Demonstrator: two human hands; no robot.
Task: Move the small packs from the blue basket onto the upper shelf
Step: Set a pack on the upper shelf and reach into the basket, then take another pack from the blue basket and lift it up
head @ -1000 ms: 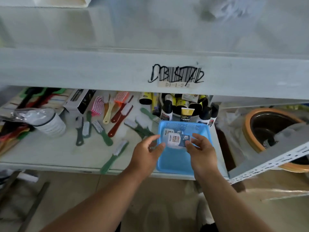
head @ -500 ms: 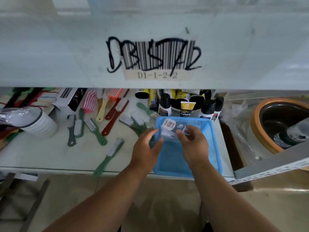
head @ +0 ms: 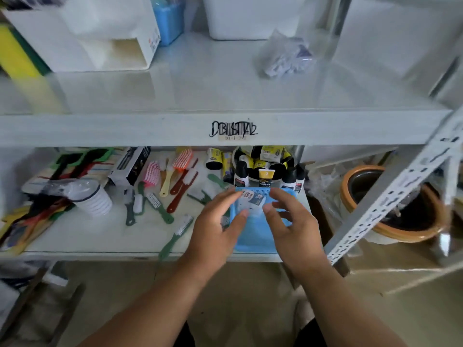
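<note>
A blue basket (head: 253,242) sits at the front of the lower shelf. Above it, both hands hold small clear packs (head: 251,200) with white and blue labels. My left hand (head: 216,226) grips the packs from the left, thumb under them. On the right side my right hand (head: 292,221) pinches the same bundle with thumb and fingers. The upper shelf (head: 200,83) is a pale surface above, with a label strip on its front edge. A clear bag of small packs (head: 285,55) lies on it at the back right.
White boxes (head: 82,33) and a blue container (head: 167,18) stand at the back of the upper shelf. Brushes (head: 160,196), bottles and tubes (head: 265,169) crowd the lower shelf. A slotted metal upright (head: 390,199) slants at right, before a brown pot (head: 390,204).
The view has tilted up, so the upper shelf's surface now shows. Both hands have lifted the packs a little above the basket and closed in on them.
</note>
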